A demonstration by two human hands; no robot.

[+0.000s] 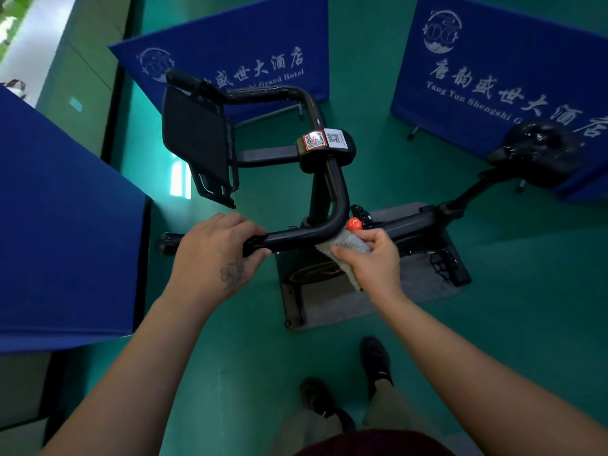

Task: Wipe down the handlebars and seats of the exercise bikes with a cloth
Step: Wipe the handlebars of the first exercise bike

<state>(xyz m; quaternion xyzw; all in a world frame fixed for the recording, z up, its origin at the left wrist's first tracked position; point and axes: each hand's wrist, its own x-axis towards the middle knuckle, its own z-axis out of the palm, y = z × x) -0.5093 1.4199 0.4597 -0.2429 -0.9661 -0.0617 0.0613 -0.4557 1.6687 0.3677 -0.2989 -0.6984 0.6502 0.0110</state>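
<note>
handlebar (pixel 296 236) gripped at near end by left hand (pixel 214 255); right hand (pixel 368 258) pinches grey cloth (pixel 348 248) against bend.

A green floor (pixel 460 340) spreads across the whole view. Three blue banner screens stand on it: one at the left edge (pixel 59 225), one at the top centre (pixel 237 41) and one at the upper right (pixel 513 60), the latter two printed with white Chinese characters and "Grand Hotel" lettering. A grey mat (pixel 424 287) lies on the floor. Two dark shoes (pixel 375 360) show at the bottom.
</note>
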